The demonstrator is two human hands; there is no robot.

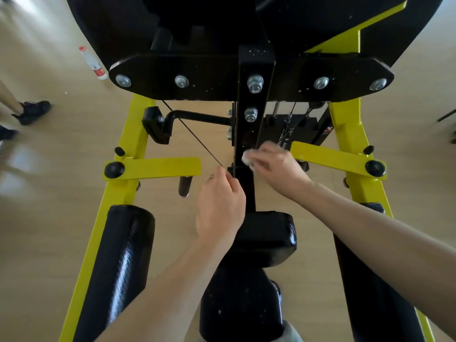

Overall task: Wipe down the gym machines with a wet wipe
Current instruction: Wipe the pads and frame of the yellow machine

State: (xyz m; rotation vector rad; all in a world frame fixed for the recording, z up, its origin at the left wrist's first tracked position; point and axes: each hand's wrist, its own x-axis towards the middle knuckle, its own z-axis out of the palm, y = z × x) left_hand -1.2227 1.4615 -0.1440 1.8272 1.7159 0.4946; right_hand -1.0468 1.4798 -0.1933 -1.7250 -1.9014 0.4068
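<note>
White wet wipe (247, 157), bunched, pressed against right face of the black central post (251, 124) of the gym machine, low on the post just above the black pad (267, 236). Right hand (276, 166) curls over the wipe, gripping it; hand slightly blurred. Left hand (220, 206) on the post's left edge, fingers curled round it, ring on one finger. Thin cable (195, 137) runs diagonally to a spot just by the left fingertips. Yellow frame (125, 154) flanks both sides; black padded rollers (123, 262) lower left. Weight stack (296, 129) behind post carries white lettering, too small to read. On the wood floor (49, 218), upper left, a white tube (92, 62) with red markings, text illegible. A bystander's dark shoe (33, 111) at far left.
</note>
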